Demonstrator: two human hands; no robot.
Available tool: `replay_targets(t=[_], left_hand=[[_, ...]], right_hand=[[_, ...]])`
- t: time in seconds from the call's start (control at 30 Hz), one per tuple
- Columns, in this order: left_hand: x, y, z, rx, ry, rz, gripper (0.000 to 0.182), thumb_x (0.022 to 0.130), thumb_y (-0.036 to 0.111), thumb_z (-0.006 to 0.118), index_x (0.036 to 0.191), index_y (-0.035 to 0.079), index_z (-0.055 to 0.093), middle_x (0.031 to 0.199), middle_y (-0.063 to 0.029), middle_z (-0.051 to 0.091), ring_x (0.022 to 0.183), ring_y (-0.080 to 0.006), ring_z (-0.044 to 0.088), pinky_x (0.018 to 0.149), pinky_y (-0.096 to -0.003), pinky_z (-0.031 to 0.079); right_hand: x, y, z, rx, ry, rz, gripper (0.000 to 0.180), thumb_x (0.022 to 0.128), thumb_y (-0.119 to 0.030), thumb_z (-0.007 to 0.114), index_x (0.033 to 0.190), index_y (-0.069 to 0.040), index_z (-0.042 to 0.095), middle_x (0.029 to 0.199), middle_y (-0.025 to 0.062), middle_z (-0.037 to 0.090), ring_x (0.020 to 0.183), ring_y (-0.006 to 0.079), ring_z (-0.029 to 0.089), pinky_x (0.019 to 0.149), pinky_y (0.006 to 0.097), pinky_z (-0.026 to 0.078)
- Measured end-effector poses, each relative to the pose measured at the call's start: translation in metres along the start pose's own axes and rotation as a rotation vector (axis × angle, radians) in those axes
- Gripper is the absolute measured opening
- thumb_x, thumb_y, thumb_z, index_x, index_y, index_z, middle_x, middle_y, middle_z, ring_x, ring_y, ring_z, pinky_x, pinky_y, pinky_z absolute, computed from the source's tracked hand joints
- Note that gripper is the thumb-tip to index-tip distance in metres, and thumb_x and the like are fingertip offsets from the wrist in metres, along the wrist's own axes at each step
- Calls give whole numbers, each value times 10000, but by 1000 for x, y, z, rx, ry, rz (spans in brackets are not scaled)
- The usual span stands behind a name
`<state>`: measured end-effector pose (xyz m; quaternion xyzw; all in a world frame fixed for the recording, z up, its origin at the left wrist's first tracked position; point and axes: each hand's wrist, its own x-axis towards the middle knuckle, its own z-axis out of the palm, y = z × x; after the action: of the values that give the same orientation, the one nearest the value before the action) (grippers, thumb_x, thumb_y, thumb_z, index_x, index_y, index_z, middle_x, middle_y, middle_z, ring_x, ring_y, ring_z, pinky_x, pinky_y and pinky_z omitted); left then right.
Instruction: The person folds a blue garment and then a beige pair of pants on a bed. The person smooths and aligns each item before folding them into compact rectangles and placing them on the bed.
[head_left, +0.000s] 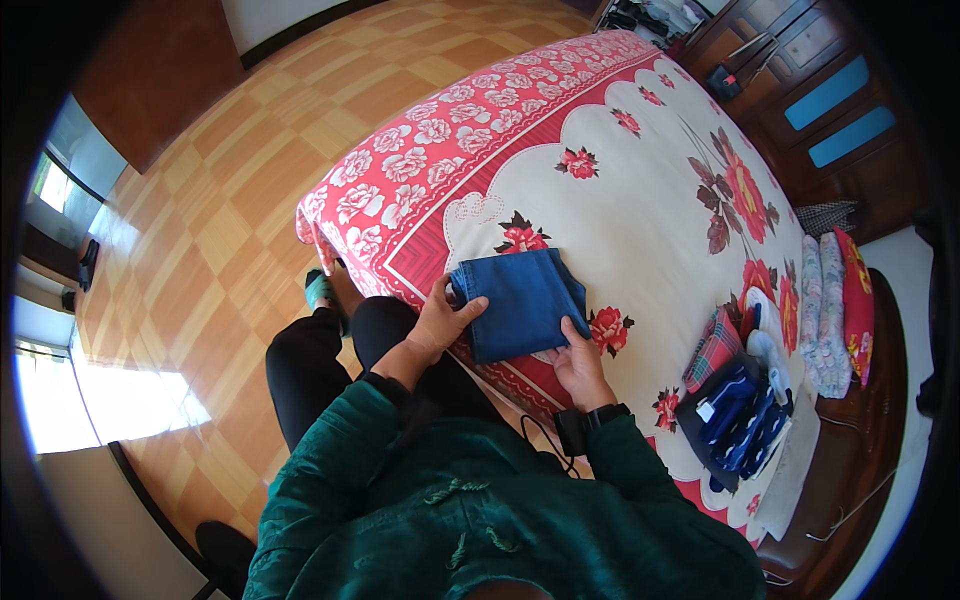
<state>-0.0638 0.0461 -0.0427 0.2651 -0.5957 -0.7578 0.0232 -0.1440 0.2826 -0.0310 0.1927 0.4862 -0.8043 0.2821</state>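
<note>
A folded piece of blue denim clothing (517, 307) lies on the near edge of the bed, between my two hands. My left hand (444, 319) grips its left edge, with the thumb on top and the fingers partly hidden behind the fold. At the lower right corner, my right hand (577, 364) pinches the denim, thumb above and fingers beneath. The folded denim looks flat and roughly rectangular, with a slanted right side. Under it spreads a floral bedspread (637, 225) in white and red.
To the right sits a pile of folded clothes (739, 420), beside a plaid garment (712, 349). Patterned pillows (825, 315) lean near the dark wooden headboard (889, 345). A dark wooden wardrobe (795, 75) stands beyond the bed. Tiled floor (232, 225) extends leftward. A cable (536, 442) hangs by my right wrist.
</note>
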Motion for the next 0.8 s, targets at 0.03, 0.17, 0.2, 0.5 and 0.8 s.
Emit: replay_targets(t=[0.03, 0.17, 0.2, 0.5, 0.8], left_hand=[[-2, 0, 1, 45, -5, 14, 862, 854, 176, 755, 1488, -23, 205, 1178, -181, 581, 1070, -243, 586, 915, -340, 503], [-5, 3, 1, 132, -3, 23, 938, 793, 62, 776, 1508, 12, 171, 1051, -142, 605, 957, -220, 599, 832, -332, 523], [-6, 4, 1, 170, 2, 25, 930, 797, 56, 769, 1508, 14, 172, 1046, -138, 608, 944, -216, 603, 823, -330, 523], [-12, 8, 2, 310, 28, 169, 912, 791, 55, 749, 1509, 48, 187, 978, -144, 633, 879, -218, 630, 790, -328, 523], [11, -14, 4, 222, 169, 90, 696, 853, 355, 722, 1371, 24, 394, 1105, -276, 633, 997, -337, 660, 856, -383, 523]], right_hand=[[-2, -2, -1, -4, 45, -21, 435, 904, -143, 695, 1296, -90, 514, 1322, 70, 557, 1221, 258, 515, 1039, 450, 409], [-6, -13, 3, -316, 271, -436, 544, 921, -92, 628, 1401, -40, 378, 1404, 116, 455, 1274, 279, 448, 1083, 448, 345], [-5, -18, 7, -478, 269, -660, 571, 927, -101, 619, 1423, -28, 346, 1415, 130, 435, 1288, 278, 433, 1088, 439, 339], [-3, 13, 72, -1986, -340, -1302, 724, 961, -436, 510, 1504, -23, 264, 1553, 251, 224, 1447, 436, 181, 1165, 540, 155], [6, 26, 74, -1977, -417, -1183, 721, 925, -373, 571, 1482, -7, 295, 1533, 250, 272, 1438, 407, 228, 1167, 535, 155]])
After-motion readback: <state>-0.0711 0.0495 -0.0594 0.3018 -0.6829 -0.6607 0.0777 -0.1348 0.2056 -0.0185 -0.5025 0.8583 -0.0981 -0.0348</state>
